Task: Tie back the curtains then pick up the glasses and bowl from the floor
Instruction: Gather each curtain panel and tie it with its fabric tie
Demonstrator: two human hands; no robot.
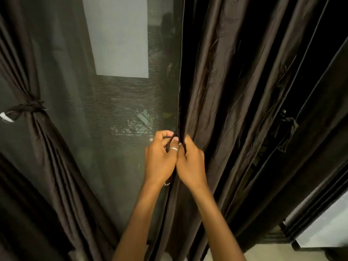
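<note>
Where the head view is concerned, the left curtain [56, 166] is recorded as gathered and bound by a knotted tie [32, 108] at the left edge of the window [113, 110]. The right curtain [226, 110] is shown hanging loose along the window's right edge. Its inner edge is gripped by the curled fingers of the right hand [192, 162]. A dark strip [170, 142] at that same edge is pinched by the left hand [160, 159], on which a ring [173, 149] is worn. The two hands are held touching. A second tie [286, 132] is seen hanging at far right.
</note>
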